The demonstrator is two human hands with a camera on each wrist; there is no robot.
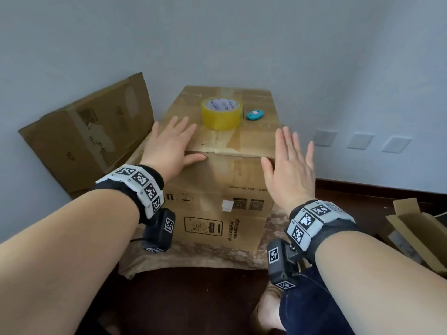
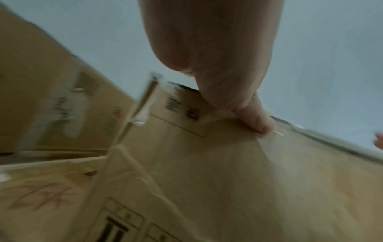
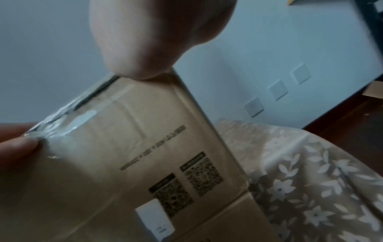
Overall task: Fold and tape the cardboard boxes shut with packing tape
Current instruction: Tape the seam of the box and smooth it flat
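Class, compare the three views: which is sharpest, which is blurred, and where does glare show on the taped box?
Head view: sharp and evenly lit, the tape roll crisp, walls bowed by the wide lens. Left wrist view: motion-smeared, print on the box unreadable, left hand dim. Right wrist view: softer blur, white glare on the clear tape beside the right hand.

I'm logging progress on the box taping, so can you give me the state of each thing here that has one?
cardboard box: upright on the patterned cloth, top flaps folded shut, tape across the seam.
tape roll: lying flat on the box top, untouched.
blue cutter: lying beside the roll, untouched.
left hand: flat on the box's near left edge, fingers straight.
right hand: fingers straight, at the near right corner.
second box: tipped against the wall.
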